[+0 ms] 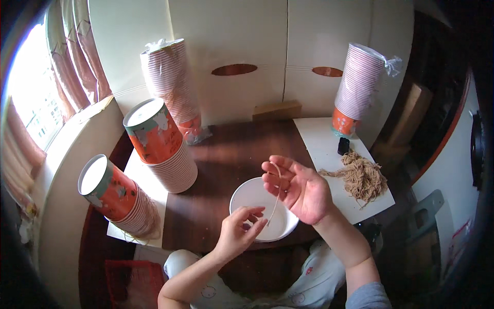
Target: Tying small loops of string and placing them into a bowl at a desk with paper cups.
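Observation:
A thin beige string (278, 198) hangs from the fingers of my right hand (303, 193). That hand is turned palm up, with its fingers curled around the string's upper end. My left hand (241, 229) is lower and to the left, its fingers half bent and the thumb apart from them. Its thumb tip lies close to the string's lower end; whether they touch I cannot tell. Below both hands, at the table's near edge, stands a round white tub (279, 234), partly hidden by them. A tangled heap of beige strings (363, 177) lies right of my right hand.
Stacks of orange-printed paper cups stand upside down at the left, a nearer stack (118, 198) and a farther stack (159, 149). Two bagged cup stacks, left (167, 77) and right (360, 82), stand farther back. A black object (343, 146) sits beside the strings on a white board (309, 131).

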`<state>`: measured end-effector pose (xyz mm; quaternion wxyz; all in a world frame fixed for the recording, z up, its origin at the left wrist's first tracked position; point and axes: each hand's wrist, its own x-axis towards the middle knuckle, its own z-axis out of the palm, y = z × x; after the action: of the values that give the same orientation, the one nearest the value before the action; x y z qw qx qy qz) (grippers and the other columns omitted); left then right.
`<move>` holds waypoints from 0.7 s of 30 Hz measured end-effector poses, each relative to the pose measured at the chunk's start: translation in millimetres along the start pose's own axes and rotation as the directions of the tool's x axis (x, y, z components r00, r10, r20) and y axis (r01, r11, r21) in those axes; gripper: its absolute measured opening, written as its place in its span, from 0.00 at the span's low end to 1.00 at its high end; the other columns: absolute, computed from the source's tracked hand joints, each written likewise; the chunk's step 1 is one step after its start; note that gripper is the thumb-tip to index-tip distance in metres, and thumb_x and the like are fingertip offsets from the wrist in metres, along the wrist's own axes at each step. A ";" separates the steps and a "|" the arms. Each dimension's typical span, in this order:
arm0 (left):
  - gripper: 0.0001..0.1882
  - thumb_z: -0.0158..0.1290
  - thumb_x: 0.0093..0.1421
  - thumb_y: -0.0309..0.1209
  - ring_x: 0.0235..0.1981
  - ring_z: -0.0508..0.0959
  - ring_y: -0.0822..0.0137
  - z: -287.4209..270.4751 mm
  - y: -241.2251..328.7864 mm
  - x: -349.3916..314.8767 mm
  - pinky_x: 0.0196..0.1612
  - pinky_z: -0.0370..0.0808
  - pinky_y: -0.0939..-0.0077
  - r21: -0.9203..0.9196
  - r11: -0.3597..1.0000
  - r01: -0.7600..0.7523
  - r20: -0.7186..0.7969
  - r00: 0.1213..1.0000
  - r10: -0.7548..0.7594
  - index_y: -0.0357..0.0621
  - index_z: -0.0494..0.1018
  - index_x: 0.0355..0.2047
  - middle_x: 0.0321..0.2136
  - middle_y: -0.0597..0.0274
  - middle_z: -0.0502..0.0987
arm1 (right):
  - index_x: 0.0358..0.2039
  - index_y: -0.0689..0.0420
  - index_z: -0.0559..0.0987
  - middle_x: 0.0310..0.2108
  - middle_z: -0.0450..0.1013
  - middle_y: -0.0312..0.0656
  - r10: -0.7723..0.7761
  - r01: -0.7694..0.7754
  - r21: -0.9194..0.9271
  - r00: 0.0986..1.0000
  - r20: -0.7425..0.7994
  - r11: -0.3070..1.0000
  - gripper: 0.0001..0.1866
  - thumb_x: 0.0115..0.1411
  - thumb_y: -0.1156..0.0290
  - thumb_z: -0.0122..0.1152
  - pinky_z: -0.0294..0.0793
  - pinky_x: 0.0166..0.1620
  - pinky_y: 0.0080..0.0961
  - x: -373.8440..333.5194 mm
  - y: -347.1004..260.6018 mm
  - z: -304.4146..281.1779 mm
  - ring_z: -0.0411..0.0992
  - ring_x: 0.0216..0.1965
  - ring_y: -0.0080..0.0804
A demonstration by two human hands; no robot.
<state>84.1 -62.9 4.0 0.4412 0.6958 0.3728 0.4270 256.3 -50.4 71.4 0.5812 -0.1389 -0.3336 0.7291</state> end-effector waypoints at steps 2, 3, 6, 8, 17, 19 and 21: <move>0.15 0.56 0.49 0.29 0.26 0.73 0.75 -1.2 -1.9 1.6 0.26 0.70 0.84 -0.051 0.997 -0.059 -0.038 0.998 0.058 0.40 0.71 0.38 0.29 0.61 0.74 | 0.49 0.61 0.64 0.47 0.64 0.47 0.022 -0.022 -0.003 1.000 0.003 1.000 0.21 0.59 0.62 0.41 0.62 0.52 0.30 -2.0 9.5 5.2 0.66 0.46 0.35; 0.14 0.57 0.49 0.29 0.25 0.72 0.75 -1.5 0.2 2.0 0.25 0.69 0.84 -0.049 0.995 -0.091 0.007 0.996 0.092 0.40 0.72 0.37 0.29 0.62 0.74 | 0.49 0.61 0.63 0.48 0.64 0.47 0.040 -0.040 -0.017 0.999 0.004 0.999 0.21 0.59 0.62 0.41 0.62 0.53 0.30 -2.8 11.5 7.4 0.66 0.47 0.36; 0.11 0.56 0.50 0.28 0.27 0.70 0.79 -4.0 -5.8 -0.8 0.29 0.68 0.86 -0.055 0.996 -0.071 0.138 0.987 0.078 0.39 0.72 0.34 0.29 0.63 0.72 | 0.49 0.62 0.63 0.48 0.64 0.47 0.002 -0.002 -0.024 1.000 0.010 1.000 0.21 0.59 0.63 0.41 0.61 0.54 0.31 -0.7 16.9 10.9 0.64 0.49 0.36; 0.06 0.54 0.51 0.27 0.26 0.70 0.80 -4.1 -3.3 -0.3 0.28 0.68 0.87 0.024 0.995 -0.097 0.146 0.985 0.092 0.38 0.73 0.30 0.31 0.63 0.73 | 0.49 0.62 0.63 0.48 0.64 0.47 0.005 -0.005 -0.007 1.000 0.000 1.000 0.21 0.59 0.63 0.40 0.60 0.55 0.31 0.4 18.4 9.6 0.64 0.49 0.36; 0.14 0.54 0.51 0.29 0.25 0.70 0.75 -3.7 -1.9 2.4 0.25 0.68 0.81 -0.177 0.984 0.019 0.100 0.995 -0.001 0.39 0.68 0.38 0.29 0.62 0.75 | 0.49 0.62 0.63 0.47 0.65 0.46 0.016 -0.018 0.043 0.999 0.043 0.999 0.20 0.58 0.65 0.40 0.58 0.56 0.30 3.1 20.1 6.2 0.63 0.51 0.33; 0.14 0.54 0.51 0.30 0.25 0.70 0.75 -3.1 -0.5 2.6 0.25 0.68 0.81 -0.084 0.996 0.000 0.131 0.991 0.011 0.40 0.69 0.38 0.28 0.61 0.75 | 0.49 0.60 0.64 0.47 0.65 0.44 0.028 -0.032 0.049 0.996 0.089 0.998 0.19 0.58 0.66 0.41 0.57 0.56 0.28 3.2 20.3 7.5 0.62 0.51 0.32; 0.12 0.56 0.50 0.31 0.24 0.71 0.74 -4.1 -0.5 3.0 0.24 0.68 0.82 0.157 0.984 -0.081 0.175 0.983 0.053 0.42 0.73 0.36 0.27 0.60 0.75 | 0.49 0.61 0.63 0.47 0.65 0.44 -0.013 0.010 0.035 0.996 0.085 0.999 0.19 0.58 0.67 0.41 0.57 0.56 0.28 4.0 21.7 8.3 0.62 0.51 0.32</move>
<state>81.4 -58.8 5.3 0.3981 0.7758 0.3436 0.3486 233.9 -51.5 64.2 0.5728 -0.0956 -0.3463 0.7368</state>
